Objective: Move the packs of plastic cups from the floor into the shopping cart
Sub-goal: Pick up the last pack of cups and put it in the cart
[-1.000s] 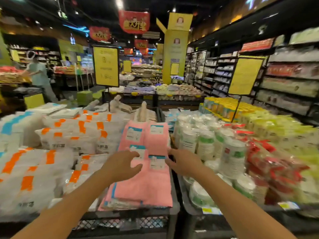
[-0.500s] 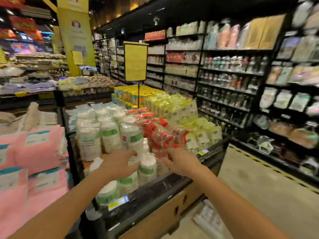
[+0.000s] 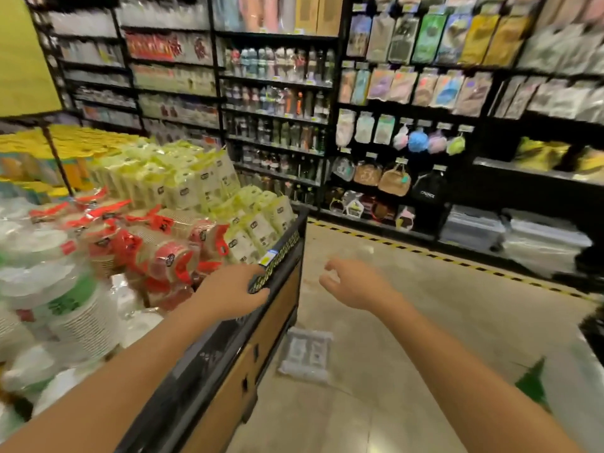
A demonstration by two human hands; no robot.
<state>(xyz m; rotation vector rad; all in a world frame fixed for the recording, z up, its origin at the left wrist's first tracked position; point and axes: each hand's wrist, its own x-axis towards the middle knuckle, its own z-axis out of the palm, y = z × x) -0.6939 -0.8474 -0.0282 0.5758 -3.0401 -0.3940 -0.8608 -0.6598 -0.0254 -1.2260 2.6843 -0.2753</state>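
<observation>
Left hand (image 3: 233,291) forward, right hand (image 3: 354,282) loosely curled

I see two bare forearms running up from the lower edge to my left hand (image 3: 233,294) and right hand (image 3: 354,284), with no sleeve, glove, watch, ring or band showing on either, though motion blur softens the fingers' finer detail.
</observation>
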